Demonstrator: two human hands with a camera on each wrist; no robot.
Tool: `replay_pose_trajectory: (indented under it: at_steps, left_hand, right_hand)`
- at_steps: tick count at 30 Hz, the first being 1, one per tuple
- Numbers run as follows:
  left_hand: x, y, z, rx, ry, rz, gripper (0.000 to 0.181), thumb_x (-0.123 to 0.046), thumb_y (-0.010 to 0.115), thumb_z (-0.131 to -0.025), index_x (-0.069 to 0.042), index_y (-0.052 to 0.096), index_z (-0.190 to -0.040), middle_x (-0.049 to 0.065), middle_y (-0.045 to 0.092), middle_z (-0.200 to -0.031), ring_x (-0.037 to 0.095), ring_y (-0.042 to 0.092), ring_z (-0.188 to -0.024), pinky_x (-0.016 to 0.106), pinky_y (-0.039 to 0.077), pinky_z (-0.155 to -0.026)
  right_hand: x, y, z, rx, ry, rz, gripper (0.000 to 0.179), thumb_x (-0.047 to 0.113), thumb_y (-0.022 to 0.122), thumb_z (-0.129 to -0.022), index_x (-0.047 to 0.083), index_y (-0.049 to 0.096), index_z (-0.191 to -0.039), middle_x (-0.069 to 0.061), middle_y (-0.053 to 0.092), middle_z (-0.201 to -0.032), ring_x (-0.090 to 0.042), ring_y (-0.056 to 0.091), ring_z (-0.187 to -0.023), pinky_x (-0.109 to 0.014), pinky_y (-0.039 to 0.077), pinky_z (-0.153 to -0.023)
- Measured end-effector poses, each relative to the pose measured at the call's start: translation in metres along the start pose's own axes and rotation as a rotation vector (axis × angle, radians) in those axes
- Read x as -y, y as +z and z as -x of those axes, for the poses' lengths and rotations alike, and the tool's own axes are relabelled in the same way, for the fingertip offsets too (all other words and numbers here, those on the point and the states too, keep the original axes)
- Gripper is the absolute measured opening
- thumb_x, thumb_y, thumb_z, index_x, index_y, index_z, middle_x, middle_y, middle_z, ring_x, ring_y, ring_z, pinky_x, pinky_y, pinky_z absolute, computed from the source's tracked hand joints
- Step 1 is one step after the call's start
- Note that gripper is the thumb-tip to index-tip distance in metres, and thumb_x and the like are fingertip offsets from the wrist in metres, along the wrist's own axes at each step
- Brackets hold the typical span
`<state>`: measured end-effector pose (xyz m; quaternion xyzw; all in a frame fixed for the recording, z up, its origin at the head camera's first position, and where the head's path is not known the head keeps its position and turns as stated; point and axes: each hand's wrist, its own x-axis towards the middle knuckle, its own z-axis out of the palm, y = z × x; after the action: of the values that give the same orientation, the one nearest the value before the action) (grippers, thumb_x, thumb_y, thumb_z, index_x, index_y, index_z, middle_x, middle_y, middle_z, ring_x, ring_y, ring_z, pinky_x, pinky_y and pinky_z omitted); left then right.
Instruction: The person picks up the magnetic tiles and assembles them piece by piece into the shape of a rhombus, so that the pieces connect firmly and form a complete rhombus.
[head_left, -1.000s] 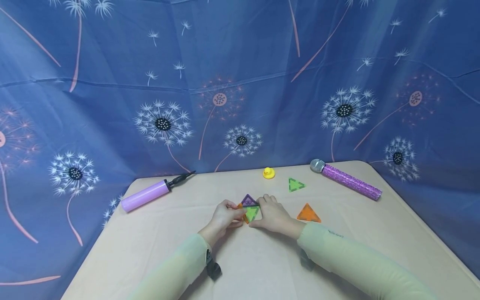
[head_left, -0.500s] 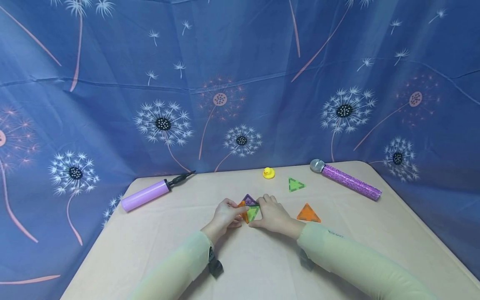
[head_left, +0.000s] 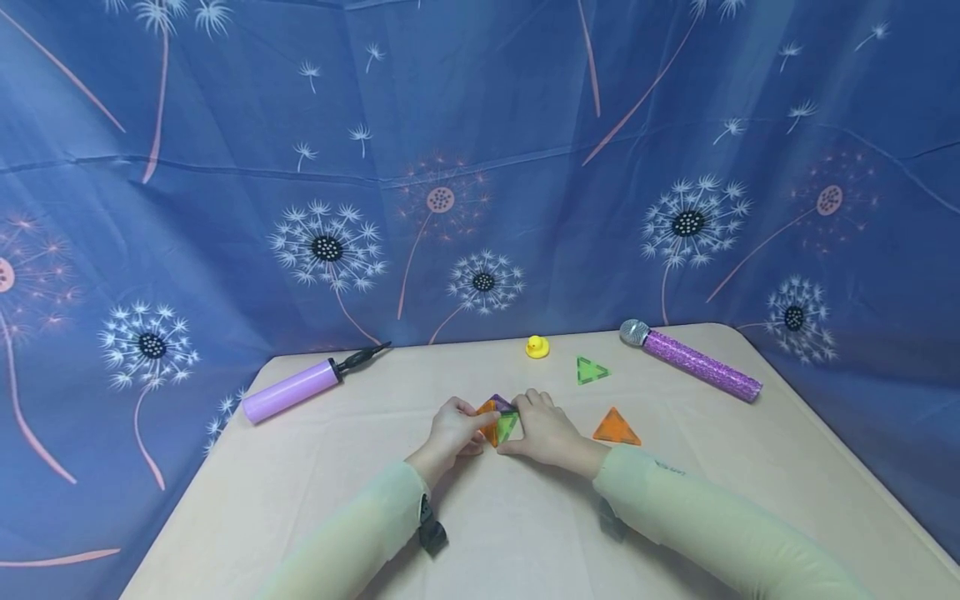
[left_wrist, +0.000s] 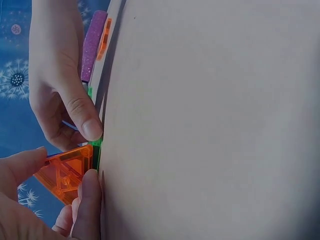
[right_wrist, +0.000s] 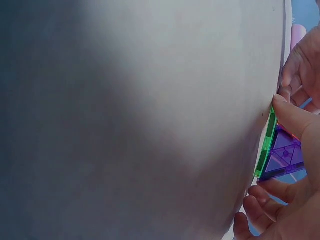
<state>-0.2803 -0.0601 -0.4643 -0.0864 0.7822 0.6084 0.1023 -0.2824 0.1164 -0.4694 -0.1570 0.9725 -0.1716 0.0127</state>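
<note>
Near the table's middle, my left hand (head_left: 452, 432) pinches an orange triangular magnetic tile (left_wrist: 65, 175) between thumb and fingers. The tile stands tilted up from the tabletop, its lower edge by a green triangular tile (head_left: 506, 427). That green tile lies flat, and my right hand (head_left: 551, 429) holds it between thumb and fingers at its corners. A purple triangular tile (right_wrist: 285, 152) rises from the green one's far side, leaning inward. In the head view it is partly hidden behind the orange tile and my left thumb.
A loose orange triangle (head_left: 617, 427) and a loose green triangle (head_left: 592, 370) lie to the right. Behind stand a yellow rubber duck (head_left: 537, 347) and a glittery purple microphone (head_left: 690, 360). A lilac hand pump (head_left: 292, 392) lies at left. A blue dandelion curtain (head_left: 480, 167) hangs behind the table.
The orange tile has swung upward and inward, with my left thumb shifting slightly right. The purple tile shows less of its face now. My right hand has stayed in place.
</note>
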Motion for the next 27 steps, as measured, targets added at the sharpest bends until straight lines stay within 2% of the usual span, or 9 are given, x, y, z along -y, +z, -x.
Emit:
replay_pose_trajectory:
  at_steps: [3, 6, 10, 13, 16, 21, 23, 27]
  left_hand:
    - [0.001, -0.001, 0.0, 0.0, 0.012, -0.008, 0.043, -0.025, 0.084, -0.087, -0.004, 0.05, -0.102, 0.011, 0.063, -0.074, 0.014, 0.06, -0.056, 0.026, 0.057, -0.053]
    - [0.002, -0.002, 0.0, -0.011, 0.062, -0.057, 0.045, -0.024, 0.085, -0.085, -0.003, 0.05, -0.104, 0.01, 0.061, -0.079, 0.015, 0.058, -0.06, 0.026, 0.054, -0.054]
    - [0.003, -0.002, -0.002, -0.059, 0.182, -0.193, 0.048, -0.021, 0.087, -0.081, -0.001, 0.053, -0.109, 0.009, 0.056, -0.092, 0.019, 0.054, -0.074, 0.029, 0.048, -0.062]
    - [0.002, -0.003, -0.004, -0.069, 0.264, -0.279, 0.05, -0.017, 0.088, -0.079, -0.001, 0.058, -0.116, 0.013, 0.06, -0.106, 0.024, 0.058, -0.09, 0.036, 0.052, -0.075]
    - [0.001, -0.005, -0.005, -0.005, 0.311, -0.316, 0.055, -0.014, 0.086, -0.08, -0.003, 0.06, -0.127, 0.016, 0.062, -0.124, 0.031, 0.06, -0.11, 0.046, 0.052, -0.094]
    - [0.0, -0.008, -0.005, 0.126, 0.326, -0.32, 0.059, -0.014, 0.083, -0.083, -0.01, 0.061, -0.137, 0.013, 0.061, -0.138, 0.034, 0.056, -0.126, 0.052, 0.043, -0.108]
    - [0.001, -0.009, -0.006, 0.148, 0.331, -0.326, 0.058, -0.013, 0.083, -0.084, -0.009, 0.061, -0.137, 0.012, 0.061, -0.138, 0.034, 0.055, -0.128, 0.052, 0.042, -0.11]
    - [0.001, -0.009, -0.007, 0.148, 0.324, -0.344, 0.052, -0.011, 0.082, -0.085, -0.008, 0.064, -0.133, 0.011, 0.064, -0.135, 0.033, 0.056, -0.128, 0.052, 0.042, -0.11]
  right_hand:
    - [0.0, 0.0, 0.0, 0.0, -0.001, -0.001, 0.084, 0.058, 0.084, -0.076, 0.0, 0.057, -0.13, -0.009, 0.056, -0.113, -0.026, 0.05, -0.105, -0.048, 0.052, -0.086]
    - [0.0, 0.001, 0.0, 0.002, -0.001, 0.0, 0.085, 0.058, 0.084, -0.076, -0.001, 0.057, -0.131, -0.009, 0.056, -0.114, -0.026, 0.05, -0.105, -0.047, 0.052, -0.086]
    - [0.0, 0.0, 0.0, 0.005, -0.008, 0.007, 0.086, 0.058, 0.085, -0.076, -0.001, 0.057, -0.131, -0.01, 0.056, -0.114, -0.026, 0.05, -0.105, -0.047, 0.052, -0.087]
    - [0.0, -0.003, 0.002, 0.008, -0.017, 0.0, 0.084, 0.056, 0.086, -0.075, -0.001, 0.057, -0.131, -0.009, 0.056, -0.113, -0.026, 0.05, -0.105, -0.047, 0.052, -0.087]
    - [-0.001, -0.005, 0.003, 0.017, -0.024, -0.031, 0.082, 0.05, 0.088, -0.075, -0.002, 0.057, -0.13, -0.009, 0.055, -0.113, -0.026, 0.05, -0.104, -0.045, 0.052, -0.09]
    - [-0.002, -0.009, 0.004, 0.037, -0.031, -0.072, 0.077, 0.042, 0.089, -0.078, -0.002, 0.056, -0.132, -0.01, 0.056, -0.116, -0.026, 0.05, -0.108, -0.043, 0.05, -0.097]
    - [-0.002, -0.009, 0.004, 0.042, -0.03, -0.078, 0.076, 0.041, 0.088, -0.078, -0.002, 0.056, -0.132, -0.01, 0.056, -0.117, -0.026, 0.05, -0.109, -0.042, 0.049, -0.098]
    - [-0.004, -0.009, 0.003, 0.048, -0.027, -0.087, 0.074, 0.039, 0.088, -0.079, -0.001, 0.057, -0.132, -0.009, 0.055, -0.116, -0.026, 0.05, -0.109, -0.042, 0.049, -0.099]
